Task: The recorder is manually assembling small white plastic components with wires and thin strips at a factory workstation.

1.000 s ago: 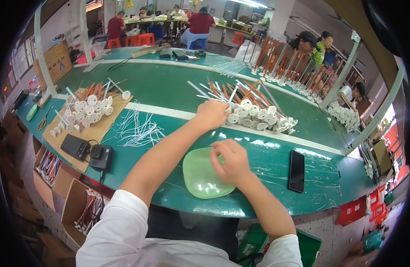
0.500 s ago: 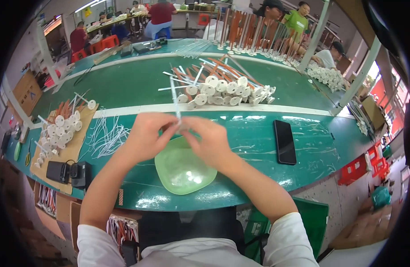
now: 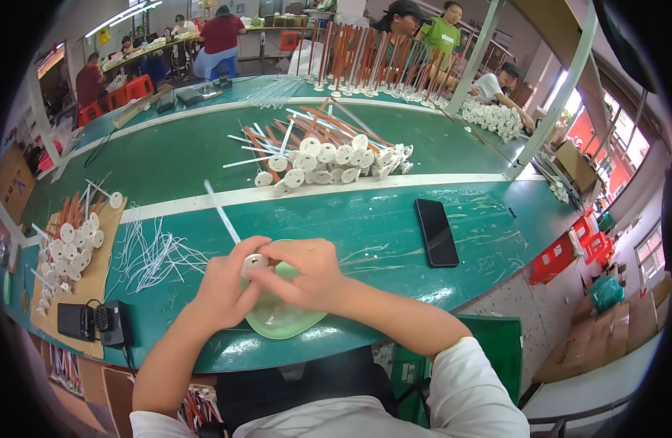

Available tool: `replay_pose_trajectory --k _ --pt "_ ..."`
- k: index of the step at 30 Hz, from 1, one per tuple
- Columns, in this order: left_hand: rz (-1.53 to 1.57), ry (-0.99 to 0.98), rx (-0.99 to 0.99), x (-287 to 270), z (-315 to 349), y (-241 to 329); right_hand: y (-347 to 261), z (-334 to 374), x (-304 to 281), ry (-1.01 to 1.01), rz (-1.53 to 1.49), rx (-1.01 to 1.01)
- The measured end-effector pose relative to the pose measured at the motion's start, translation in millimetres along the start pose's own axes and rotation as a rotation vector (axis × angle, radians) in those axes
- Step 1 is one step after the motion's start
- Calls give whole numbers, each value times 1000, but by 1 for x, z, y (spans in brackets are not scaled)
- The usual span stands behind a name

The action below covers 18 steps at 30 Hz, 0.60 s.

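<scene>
Far left of the green counter: a cardboard sheet carries a heap of white discs on thin sticks. At its near end sit a small black box and a black handheld unit with a cord. Just right of the cardboard, a loose tangle of thin white strips lies flat on the counter.

Centre, near edge: the person's left hand and right hand meet over a pale green shallow dish that sits at the counter's near edge. Between them is a white disc with a long white stick; the stick slants up and away to the left, clear of the counter. Left fingers are curled around the disc from behind. Right fingers are bent and pinching the disc from the front. Both hands grasp the same piece, held just above the dish.

Beyond the white stripe on the counter: a larger pile of discs with white and orange sticks.

Right of the hands: a black phone lies flat, face up, well apart from the dish.
</scene>
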<state>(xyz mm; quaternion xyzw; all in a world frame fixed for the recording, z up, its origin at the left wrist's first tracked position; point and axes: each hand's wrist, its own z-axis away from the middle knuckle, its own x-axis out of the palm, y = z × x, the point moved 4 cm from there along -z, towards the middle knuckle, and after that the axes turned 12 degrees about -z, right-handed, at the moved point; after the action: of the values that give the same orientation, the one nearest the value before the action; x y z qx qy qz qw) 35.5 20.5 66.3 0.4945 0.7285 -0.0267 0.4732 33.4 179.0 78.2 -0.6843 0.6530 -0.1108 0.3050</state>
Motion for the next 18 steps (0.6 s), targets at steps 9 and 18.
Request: replay_pose_trajectory --k 9,18 --pt "-49 -5 31 10 2 -2 9 2 1 27 51 -26" --pt "201 -120 -190 3 -1 -7 7 -1 0 -81 47 -15"
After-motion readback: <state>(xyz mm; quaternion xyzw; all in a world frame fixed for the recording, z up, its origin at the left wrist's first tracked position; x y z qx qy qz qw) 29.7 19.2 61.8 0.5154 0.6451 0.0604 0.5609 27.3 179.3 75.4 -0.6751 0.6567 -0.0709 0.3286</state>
